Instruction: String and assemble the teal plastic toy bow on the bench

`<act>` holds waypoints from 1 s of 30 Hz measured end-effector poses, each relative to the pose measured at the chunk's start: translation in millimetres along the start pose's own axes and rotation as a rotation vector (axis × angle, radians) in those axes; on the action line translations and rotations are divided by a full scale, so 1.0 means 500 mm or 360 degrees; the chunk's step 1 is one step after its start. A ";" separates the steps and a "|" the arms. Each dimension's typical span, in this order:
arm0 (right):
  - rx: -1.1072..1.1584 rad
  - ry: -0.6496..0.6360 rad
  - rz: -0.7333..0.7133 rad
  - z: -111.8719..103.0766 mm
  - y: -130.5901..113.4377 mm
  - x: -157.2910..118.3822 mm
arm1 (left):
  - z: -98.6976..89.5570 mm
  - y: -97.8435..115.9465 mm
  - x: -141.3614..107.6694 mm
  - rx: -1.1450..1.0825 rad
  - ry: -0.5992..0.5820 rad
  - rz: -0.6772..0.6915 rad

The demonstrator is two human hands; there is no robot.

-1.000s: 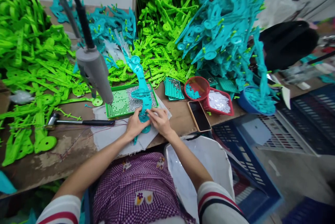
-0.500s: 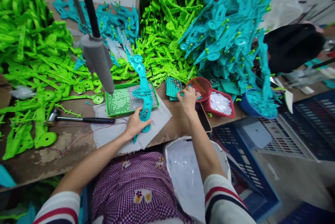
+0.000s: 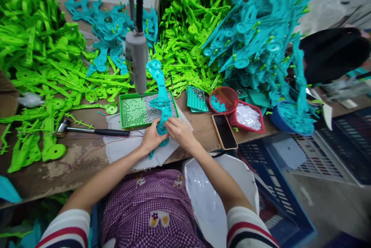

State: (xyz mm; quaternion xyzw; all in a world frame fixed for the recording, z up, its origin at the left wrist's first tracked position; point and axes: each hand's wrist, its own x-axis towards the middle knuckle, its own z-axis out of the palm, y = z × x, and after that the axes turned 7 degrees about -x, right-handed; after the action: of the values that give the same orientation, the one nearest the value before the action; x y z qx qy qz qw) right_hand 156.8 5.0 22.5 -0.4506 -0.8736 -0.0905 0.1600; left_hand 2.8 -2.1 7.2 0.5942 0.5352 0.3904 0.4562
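A long turquoise plastic part (image 3: 161, 92) slants over a green tray (image 3: 133, 124) of tiny metal pieces and a white cloth (image 3: 116, 151). My left hand (image 3: 152, 136) is wrapped round its near end, thumb on top. My right hand (image 3: 180, 132) is closed in a pinch at the same end, fingertips against the part; whatever sits between them is hidden. Just beyond my hands hangs a grey electric screwdriver (image 3: 136, 60) on its cable, its tip above the green tray.
A hammer (image 3: 110, 132) lies at left. On the right are teal trays (image 3: 197, 103), a red round basket (image 3: 228, 101) with turquoise bits, a red tray (image 3: 263, 126) of white pieces, a phone (image 3: 224, 132) and a blue bowl (image 3: 275, 118). Green parts (image 3: 185, 58) and turquoise parts (image 3: 255, 39) are heaped behind.
My right hand has moved left from the red basket to the near end of the turquoise part. The screwdriver has swung to hang more upright. My left hand keeps its hold.
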 end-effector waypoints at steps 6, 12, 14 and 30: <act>0.0211 0.0155 0.0498 0.012 -0.069 -0.058 | -0.004 -0.003 -0.002 0.0029 -0.0024 0.0002; 0.1432 0.0585 0.1364 -0.012 -0.046 0.016 | -0.015 0.008 -0.008 0.0135 -0.0310 0.0288; 0.1717 0.0595 0.1496 -0.025 -0.053 0.047 | -0.031 0.021 -0.017 0.0285 -0.0443 0.0456; 0.1626 0.0991 0.1303 -0.185 -0.147 -0.071 | -0.335 0.011 -0.279 0.1194 -0.0018 0.0726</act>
State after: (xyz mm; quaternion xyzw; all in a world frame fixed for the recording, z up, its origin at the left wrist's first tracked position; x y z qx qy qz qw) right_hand 134.4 -92.3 95.1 -0.5639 -0.4818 0.2720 0.6131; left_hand -172.2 -120.0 62.8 0.8238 0.4925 0.2566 0.1137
